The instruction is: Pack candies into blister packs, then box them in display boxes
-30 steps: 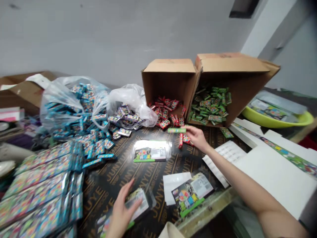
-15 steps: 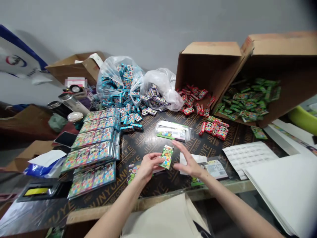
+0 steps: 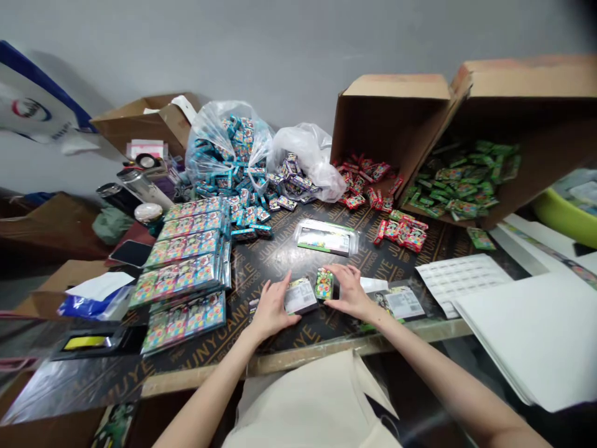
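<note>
My left hand [image 3: 270,306] rests on a clear plastic pack with a printed card [image 3: 300,296] lying on the dark table, fingers curled over its left end. My right hand [image 3: 349,292] pinches a small green candy packet [image 3: 324,284] at the pack's right end. Another clear pack with a card [image 3: 325,238] lies just beyond. To the right of my right hand lies one more card pack [image 3: 402,302].
Stacked colourful packs [image 3: 186,274] lie at left. Bags of blue packets [image 3: 228,158] and purple packets [image 3: 298,177] stand behind. Tipped cardboard boxes spill red packets [image 3: 368,180] and green packets [image 3: 459,183]. White sheets [image 3: 527,333] and a label sheet [image 3: 459,277] lie at right.
My right hand came back from the red packets with a green packet. Both hands then lowered it from mid-air to the clear pack on the table. The view swung left.
</note>
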Tool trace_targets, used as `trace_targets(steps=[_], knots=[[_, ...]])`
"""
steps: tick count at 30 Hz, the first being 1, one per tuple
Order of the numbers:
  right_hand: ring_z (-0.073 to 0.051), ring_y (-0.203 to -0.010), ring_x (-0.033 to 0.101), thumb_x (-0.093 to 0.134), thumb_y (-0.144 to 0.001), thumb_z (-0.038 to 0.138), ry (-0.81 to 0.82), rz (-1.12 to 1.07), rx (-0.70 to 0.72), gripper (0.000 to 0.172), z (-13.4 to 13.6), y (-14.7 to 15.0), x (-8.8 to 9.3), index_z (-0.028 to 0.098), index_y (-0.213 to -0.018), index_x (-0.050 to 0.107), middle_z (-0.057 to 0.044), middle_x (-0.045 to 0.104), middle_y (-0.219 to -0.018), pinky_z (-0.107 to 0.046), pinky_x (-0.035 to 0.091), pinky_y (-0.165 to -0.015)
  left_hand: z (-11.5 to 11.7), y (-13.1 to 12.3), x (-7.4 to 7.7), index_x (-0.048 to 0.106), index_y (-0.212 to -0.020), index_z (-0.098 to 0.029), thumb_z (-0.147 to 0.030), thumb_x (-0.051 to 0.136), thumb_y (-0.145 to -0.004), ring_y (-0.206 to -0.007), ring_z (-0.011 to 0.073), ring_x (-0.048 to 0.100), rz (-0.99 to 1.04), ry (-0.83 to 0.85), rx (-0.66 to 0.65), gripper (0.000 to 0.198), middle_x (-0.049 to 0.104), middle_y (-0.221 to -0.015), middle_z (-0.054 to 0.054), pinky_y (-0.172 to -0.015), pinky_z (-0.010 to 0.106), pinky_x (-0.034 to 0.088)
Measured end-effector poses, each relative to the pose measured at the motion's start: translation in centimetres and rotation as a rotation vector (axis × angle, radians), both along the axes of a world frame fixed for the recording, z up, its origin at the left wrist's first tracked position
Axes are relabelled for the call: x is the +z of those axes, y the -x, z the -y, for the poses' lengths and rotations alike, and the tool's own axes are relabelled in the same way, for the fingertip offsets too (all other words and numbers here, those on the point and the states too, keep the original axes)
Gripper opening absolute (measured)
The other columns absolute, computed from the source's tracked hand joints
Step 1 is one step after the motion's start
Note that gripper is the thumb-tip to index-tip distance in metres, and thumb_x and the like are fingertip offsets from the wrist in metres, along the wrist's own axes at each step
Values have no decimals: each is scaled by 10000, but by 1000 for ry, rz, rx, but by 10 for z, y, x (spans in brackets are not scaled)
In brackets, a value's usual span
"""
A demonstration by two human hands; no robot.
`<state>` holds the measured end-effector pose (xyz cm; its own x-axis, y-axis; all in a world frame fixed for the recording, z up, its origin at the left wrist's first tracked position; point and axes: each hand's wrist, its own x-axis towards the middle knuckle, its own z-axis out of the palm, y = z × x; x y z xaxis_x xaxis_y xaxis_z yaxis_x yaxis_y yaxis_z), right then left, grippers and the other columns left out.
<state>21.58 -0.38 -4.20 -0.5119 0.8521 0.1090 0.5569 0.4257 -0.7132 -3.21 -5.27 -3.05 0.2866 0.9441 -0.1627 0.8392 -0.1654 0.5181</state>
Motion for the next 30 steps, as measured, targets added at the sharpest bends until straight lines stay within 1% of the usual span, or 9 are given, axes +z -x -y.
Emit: trace_targets(steps=[4,6,8,11,15,18,21,27,30], knots=[[-273,-1191,401,730,-576,332,202,-171,165,822,1,-2,11,232,-1287,331,-93,453,-1286,-459,198,-1014,2,-1,11,85,-1398,-211,-318,729,-524,-1136,261,444,120,-17,-19,1090,495,-1219,94,-1060,500,113],[-264,-1223,377,750,-566,337,320,-303,207,872,-1,0,18,255,-1310,303,-85,418,-1325,-442,212,-1026,1,-4,17,126,-1394,-227,-315,735,-525,-1127,256,447,210,-4,-1,1064,474,-1225,92,-1051,475,177],[-247,-1244,361,737,-597,335,420,-481,92,889,-2,10,23,283,-1339,251,-76,405,-1340,-432,228,-1031,0,-9,20,194,-1381,-239,-326,742,-527,-1101,251,455,296,-17,117,1019,461,-1199,86,-1005,433,283],[-221,-1170,458,629,-714,372,600,-820,-315,774,1,39,31,310,-1350,193,-65,503,-1244,-411,371,-943,-4,-23,18,340,-1328,-234,-349,758,-521,-995,217,493,439,-88,428,916,482,-1033,49,-902,359,387],[-178,-877,614,578,-727,360,744,-1141,-723,541,2,82,41,259,-1218,376,-21,635,-975,-316,497,-735,-7,-48,14,589,-1111,-205,-383,661,-667,-866,150,533,824,-69,730,484,525,-881,17,-808,270,417],[-153,-682,623,627,-624,205,777,-1164,-773,494,-2,97,49,223,-1083,444,25,657,-730,-270,497,-636,-8,-59,21,664,-900,-141,-435,589,-726,-768,131,571,1210,47,1000,351,604,-834,35,-730,250,440],[-147,-650,627,599,-599,143,815,-1183,-688,487,-3,99,56,226,-1047,425,30,672,-718,-263,489,-633,-12,-57,37,646,-739,-118,-383,678,-642,-605,115,577,1468,281,1162,284,638,-704,20,-630,246,458],[-188,-746,655,538,-624,161,1019,-1303,-575,452,-7,96,54,242,-1051,411,-1,691,-847,-334,500,-685,-23,-29,57,621,-641,-126,-206,669,-538,-490,104,547,1506,540,1111,139,616,-593,-3,-504,220,421],[-167,-667,639,573,-599,144,1038,-1137,-500,281,-9,91,50,191,-873,539,-20,692,-793,-301,492,-641,-25,-19,63,661,-685,-134,-137,657,-526,-562,96,556,1335,347,974,159,640,-649,1,-547,195,409]])
